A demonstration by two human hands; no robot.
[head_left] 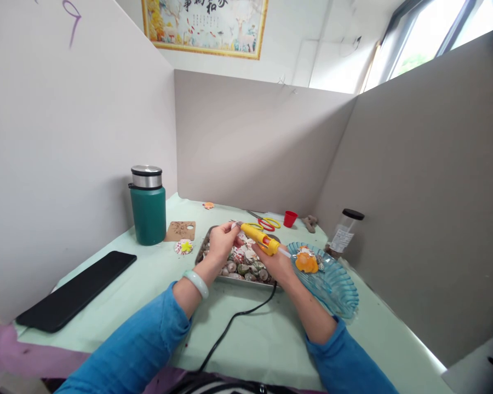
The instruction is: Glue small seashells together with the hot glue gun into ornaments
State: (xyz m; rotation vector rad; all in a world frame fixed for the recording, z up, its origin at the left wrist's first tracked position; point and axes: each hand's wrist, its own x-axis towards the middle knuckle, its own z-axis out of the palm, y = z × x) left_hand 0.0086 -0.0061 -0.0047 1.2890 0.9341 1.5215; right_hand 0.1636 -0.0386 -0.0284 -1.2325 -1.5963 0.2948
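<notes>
My right hand (276, 264) is wrapped round a yellow hot glue gun (258, 236), with a translucent glue stick (285, 251) jutting from its back end. Its nozzle points left, up close to my left hand (223, 241), whose fingers are pinched together. At those fingertips a small whitish bit shows, too small to name. Both hands are above a metal tray (242, 283) filled with shells (243, 268), several of them snail-like, along with paler pieces. From the gun, a black cord (234, 317) runs down towards the table's front edge.
Left stand a green bottle (148, 213), a black flat pad (78, 290), a brown card (181, 231) and a flower-decorated disc (184, 247). Scissors (267, 223) and a red cup (290, 219) lie behind; a blue plate (337, 290) and a jar (343, 232) are right. Grey partitions (254, 137) enclose the table.
</notes>
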